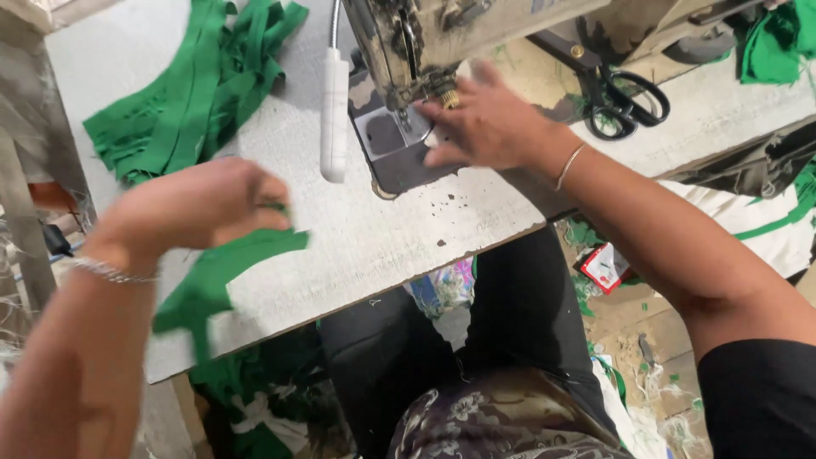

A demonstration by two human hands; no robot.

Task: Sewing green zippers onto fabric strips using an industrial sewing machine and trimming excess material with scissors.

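Note:
My left hand [197, 204] is closed around a green fabric strip [223, 272] that hangs down over the front of the white table [357, 238]; both are blurred by motion. My right hand [484, 123] rests palm down at the needle plate [399, 140] of the sewing machine [425, 34], fingers spread beside the presser foot, holding nothing I can see. A thin bracelet circles each wrist.
A pile of green fabric strips [191, 85] lies at the table's far left. Black scissors [625, 98] lie right of the machine. A white lamp tube [334, 115] hangs beside the machine head. More green cloth [773, 42] sits far right; scraps litter the floor.

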